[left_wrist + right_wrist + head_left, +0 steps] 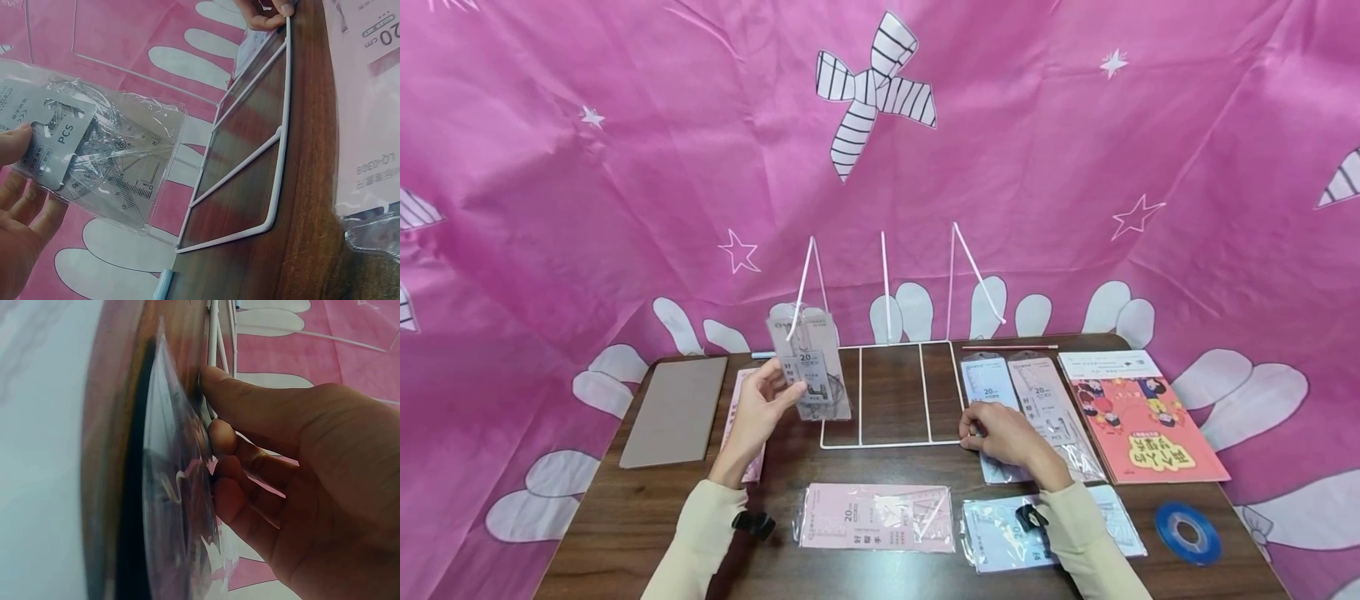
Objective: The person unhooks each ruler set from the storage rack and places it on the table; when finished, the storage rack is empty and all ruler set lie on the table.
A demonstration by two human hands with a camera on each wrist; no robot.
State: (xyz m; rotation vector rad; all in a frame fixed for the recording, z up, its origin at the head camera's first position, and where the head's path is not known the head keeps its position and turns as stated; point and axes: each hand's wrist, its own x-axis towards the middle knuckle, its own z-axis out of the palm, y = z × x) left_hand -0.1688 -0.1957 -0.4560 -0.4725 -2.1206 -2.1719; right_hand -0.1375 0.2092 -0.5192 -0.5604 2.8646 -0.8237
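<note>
My left hand [758,408] holds a clear plastic ruler-set packet [808,346] with a grey card upright over the left end of a white wire rack [891,445]. In the left wrist view, the thumb lies across the front of the packet [119,150] and the fingers are behind it; set squares show through the plastic. The rack lies on the table with its thin uprights toward the backdrop. At its front right corner, my right hand [1009,435] pinches the wire. The right wrist view shows the thumb and forefinger of this hand [312,444] at the rod.
Right of the rack lie blue [988,383] and pinkish [1045,392] ruler packets, then a red book [1142,417]. Nearer me are pink [876,518] and blue [1000,533] packets and blue tape [1169,521]. A grey board [673,412] lies left; a pencil [1011,347] lies behind.
</note>
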